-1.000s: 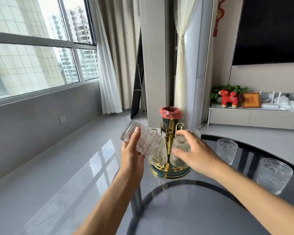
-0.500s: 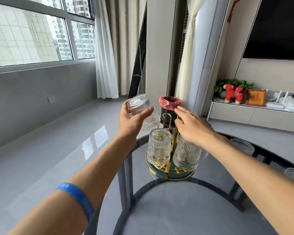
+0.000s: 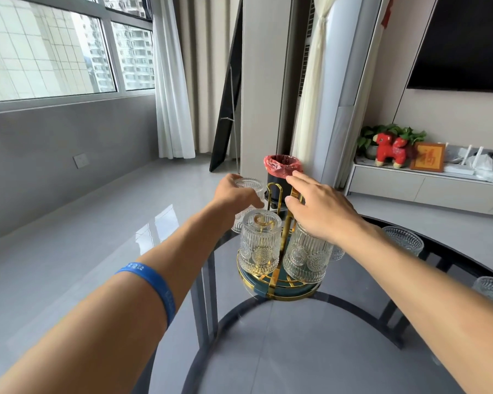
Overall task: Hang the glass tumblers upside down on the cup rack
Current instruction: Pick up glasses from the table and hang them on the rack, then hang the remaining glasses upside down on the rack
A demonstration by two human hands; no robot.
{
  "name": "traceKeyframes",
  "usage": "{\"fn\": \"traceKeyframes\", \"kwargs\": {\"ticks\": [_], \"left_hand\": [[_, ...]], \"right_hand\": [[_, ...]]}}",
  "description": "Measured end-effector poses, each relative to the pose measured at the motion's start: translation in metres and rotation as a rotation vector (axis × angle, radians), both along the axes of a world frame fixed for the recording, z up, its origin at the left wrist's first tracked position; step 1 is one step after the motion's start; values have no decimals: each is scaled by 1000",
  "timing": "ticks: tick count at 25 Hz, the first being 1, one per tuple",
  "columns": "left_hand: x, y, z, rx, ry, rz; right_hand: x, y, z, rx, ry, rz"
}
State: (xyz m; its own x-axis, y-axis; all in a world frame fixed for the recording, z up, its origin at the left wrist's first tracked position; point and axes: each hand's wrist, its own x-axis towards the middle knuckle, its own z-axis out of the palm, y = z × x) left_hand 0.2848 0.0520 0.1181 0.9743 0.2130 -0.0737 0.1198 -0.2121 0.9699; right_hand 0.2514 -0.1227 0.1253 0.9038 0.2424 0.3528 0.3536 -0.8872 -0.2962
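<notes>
left grip [image 3: 234, 196] holds a ribbed clear tumbler [image 3: 250, 184] inverted; right grip [image 3: 320, 207] rests open-fingered on the gold rack [image 3: 291, 291].

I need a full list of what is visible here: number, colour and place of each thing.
glass table: one, clear top, dark frame, below the arms
cup rack: one, gold with dark green base, on the glass table
hung tumblers: two, clear, upside down on the cup rack; part of a third behind
held tumbler: one, clear, upside down, left of the cup rack's top
upright tumblers: two, clear, on the glass table, right
bin: one, dark with red bag, behind the cup rack
toy animal: one, red, on the low cabinet
television: one, black, upper right
wristband: one, blue, on the left forearm
left hand: grips the held tumbler
right hand: rests on the cup rack's top
</notes>
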Motion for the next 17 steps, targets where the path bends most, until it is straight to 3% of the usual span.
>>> {"fn": "traceKeyframes", "kwargs": {"ticks": [10, 14, 17], "left_hand": [[5, -13, -8, 155, 108, -2], [-13, -14, 21, 170, -93, -9], [-58, -28, 30, 500, -331, 32]], "right_hand": [[1, 0, -1, -42, 37, 22], [2, -7, 8, 8, 88, 76], [-29, -32, 1, 115, 19, 173]]}}
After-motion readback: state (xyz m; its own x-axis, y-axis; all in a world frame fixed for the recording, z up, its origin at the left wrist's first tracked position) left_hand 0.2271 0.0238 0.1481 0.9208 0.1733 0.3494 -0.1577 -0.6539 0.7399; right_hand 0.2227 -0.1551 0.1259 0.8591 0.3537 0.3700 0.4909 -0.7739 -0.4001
